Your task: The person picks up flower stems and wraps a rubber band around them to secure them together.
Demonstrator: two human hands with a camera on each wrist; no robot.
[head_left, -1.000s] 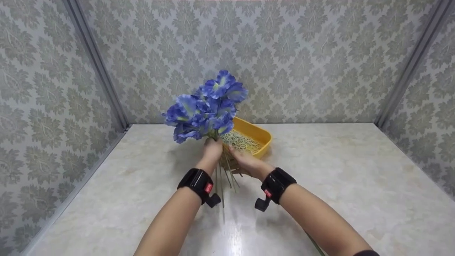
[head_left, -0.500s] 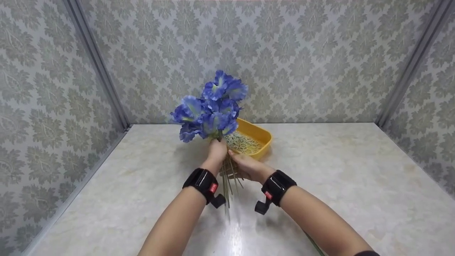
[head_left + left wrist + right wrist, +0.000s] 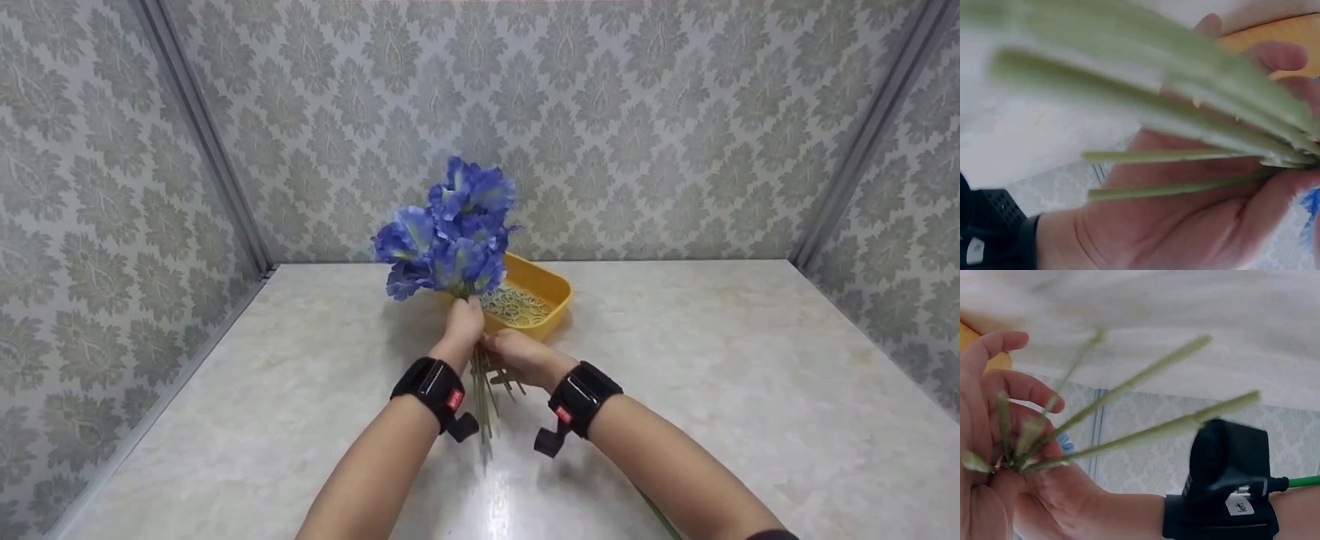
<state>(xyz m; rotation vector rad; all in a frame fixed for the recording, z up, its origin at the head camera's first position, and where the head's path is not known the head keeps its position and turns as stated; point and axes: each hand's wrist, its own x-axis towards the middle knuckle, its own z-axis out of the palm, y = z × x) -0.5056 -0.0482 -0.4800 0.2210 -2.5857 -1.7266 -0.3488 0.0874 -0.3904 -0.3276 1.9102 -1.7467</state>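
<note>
My left hand (image 3: 463,322) grips a bunch of blue flowers (image 3: 457,240) by the stems, just under the blooms, which stand upright above it. Right below, my right hand (image 3: 529,358) pinches the same stems (image 3: 483,405) between thumb and fingertips, its other fingers loosely bent behind them. In the left wrist view the stem ends (image 3: 1151,188) fan out across the palm of the right hand (image 3: 1185,225). The right wrist view has stems (image 3: 1145,427) spreading from the pinch, with the left hand (image 3: 1072,495) behind.
A yellow tray (image 3: 556,307) of pale rubber bands (image 3: 517,304) stands behind the hands, partly covered by the blooms. Another green stem (image 3: 658,514) lies by the right forearm. Patterned walls (image 3: 600,135) enclose the marbled table (image 3: 712,360) at the back and sides.
The left hand and the flowers have shifted slightly right, bringing the stems closer together and more upright. The right hand's thumb and fingertips have drawn in to the stems.
</note>
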